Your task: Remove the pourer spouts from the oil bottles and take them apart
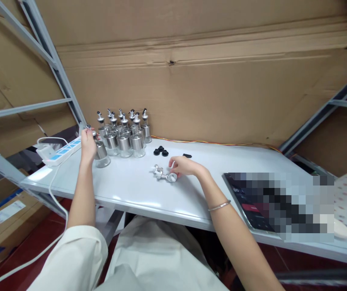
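Observation:
On the left of the table, my left hand (pixel 88 144) is closed around the top of a glass oil bottle (pixel 102 155) with a steel sleeve, which stands upright. Part of its silver and black pourer shows above my fingers. My right hand (pixel 184 165) hovers over a small group of silver pourer tops (pixel 158 172) lying in the middle of the table. Its fingers are curled but apart, right by the nearest silver piece (pixel 172 177); whether they touch it is hard to tell. Several black stoppers (pixel 160 151) lie just behind.
Several matching bottles (pixel 124 141) stand in a cluster against the cardboard wall, some with pourers, some without. A white power strip (pixel 64 151) lies at the left edge. A small black piece (pixel 187 155) lies behind my right hand; a phone (pixel 249 206) is at right, partly blurred.

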Motion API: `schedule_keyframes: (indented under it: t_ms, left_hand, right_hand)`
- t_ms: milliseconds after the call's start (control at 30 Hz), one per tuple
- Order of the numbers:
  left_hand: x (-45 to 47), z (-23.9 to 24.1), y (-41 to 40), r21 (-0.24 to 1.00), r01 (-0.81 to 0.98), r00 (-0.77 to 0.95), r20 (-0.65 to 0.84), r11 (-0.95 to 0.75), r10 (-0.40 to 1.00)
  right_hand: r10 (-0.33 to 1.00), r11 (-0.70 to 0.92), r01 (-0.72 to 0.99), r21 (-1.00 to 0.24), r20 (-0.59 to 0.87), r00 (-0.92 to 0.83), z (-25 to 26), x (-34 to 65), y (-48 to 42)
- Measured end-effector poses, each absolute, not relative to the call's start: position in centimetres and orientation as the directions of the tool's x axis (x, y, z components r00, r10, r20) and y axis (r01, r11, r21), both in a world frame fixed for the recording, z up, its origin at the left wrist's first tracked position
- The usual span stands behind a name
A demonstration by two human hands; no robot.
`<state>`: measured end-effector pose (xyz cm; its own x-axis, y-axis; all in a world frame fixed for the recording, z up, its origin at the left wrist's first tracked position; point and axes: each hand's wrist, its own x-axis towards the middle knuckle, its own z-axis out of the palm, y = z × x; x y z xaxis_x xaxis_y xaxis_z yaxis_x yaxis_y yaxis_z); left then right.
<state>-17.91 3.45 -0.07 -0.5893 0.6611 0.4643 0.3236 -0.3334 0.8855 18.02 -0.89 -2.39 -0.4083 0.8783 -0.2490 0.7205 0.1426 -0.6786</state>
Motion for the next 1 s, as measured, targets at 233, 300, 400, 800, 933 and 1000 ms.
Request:
schedule_keyframes:
  t_ms: [233, 300, 400, 800, 933, 1000]
  left_hand:
    - [-12.1, -0.7, -2.3, 0.879, 0.181, -0.29, 0.477, -0.442, 0.83]
    - [-10.2, -0.5, -4.1, 0.885, 0.116, -0.208, 0.466, -0.452, 0.86]
    - [-7.7, -0.1, -6.3, 0.893, -0.015, -0.063, 0.447, -0.449, 0.892]
    - [2.9, -1.4, -10.1, 0.858, -0.42, 0.279, 0.432, -0.295, 0.858]
    - [5.2, -1.4, -9.9, 0.85, -0.453, 0.397, 0.463, -0.27, 0.793]
    - [5.8, -1.4, -9.7, 0.864, -0.436, 0.437, 0.449, -0.254, 0.779]
  right_hand:
    - [0.9, 0.177, 0.747, -0.641, -0.202, -0.387, -2.1, 18.3, -0.9]
    - [0.906, 0.179, 0.76, -0.625, -0.195, -0.375, -2.1, 18.5, -0.8]
    - [0.916, 0.198, 0.779, -0.595, -0.169, -0.363, -1.9, 18.8, -0.7]
    - [0.936, 0.352, 0.596, -0.722, 0.252, -0.247, -0.2, 19.1, -1.7]
    - [0.897, 0.433, 0.126, -0.892, 0.415, -0.15, 1.5, 18.8, -6.0]
    - [0.88, 0.455, -0.014, -0.89, 0.452, -0.145, 2.0, 18.8, -8.3]
